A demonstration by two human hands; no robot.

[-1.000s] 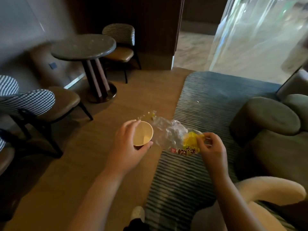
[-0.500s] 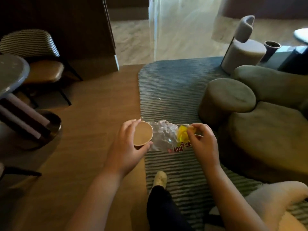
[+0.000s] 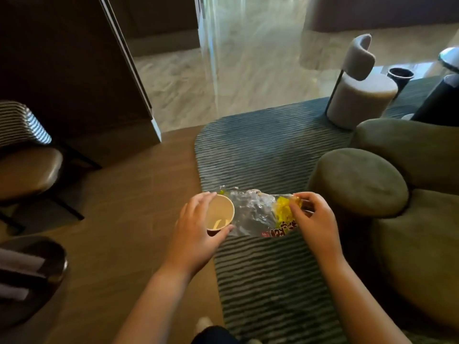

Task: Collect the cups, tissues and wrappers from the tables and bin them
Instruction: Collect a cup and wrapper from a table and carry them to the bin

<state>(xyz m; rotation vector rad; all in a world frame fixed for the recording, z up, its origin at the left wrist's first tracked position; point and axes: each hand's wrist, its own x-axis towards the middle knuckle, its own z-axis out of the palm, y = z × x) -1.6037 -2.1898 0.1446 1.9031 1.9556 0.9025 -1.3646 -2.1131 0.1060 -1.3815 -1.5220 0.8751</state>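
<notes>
Paper cup (image 3: 219, 213) and snack wrapper (image 3: 258, 214): one of each, both held in mid-air in front of the person, over the edge where the wooden floor (image 3: 119, 219) meets the striped grey rug (image 3: 260, 150). Two bare hands are in view.

The cup stands nearly upright, its open mouth turned up toward the camera, with pale streaks showing inside near the bottom. The wrapper is clear crinkled plastic with a yellow patch and red print along its lower edge. Its long axis runs left to right, from the cup's right side across to the right hand.

The left hand (image 3: 196, 234) wraps the cup from the left. Its fingers curl over the far rim and the thumb presses the near side, so the hand is closed round the cup. The right hand (image 3: 313, 219) pinches the yellow end of the wrapper between thumb and curled fingertips. The wrapper's left end meets the cup's right wall, but I cannot tell whether the left hand also grips it.

Around them are one brown-seated chair (image 3: 27, 167) at the left, a round table base (image 3: 32, 269) at lower left, olive rounded sofa cushions (image 3: 357, 180) at the right, and one pale cylindrical stool (image 3: 360, 95) with a small backrest at the rug's far corner. One pale shoe (image 3: 203, 324) shows at the bottom edge.
</notes>
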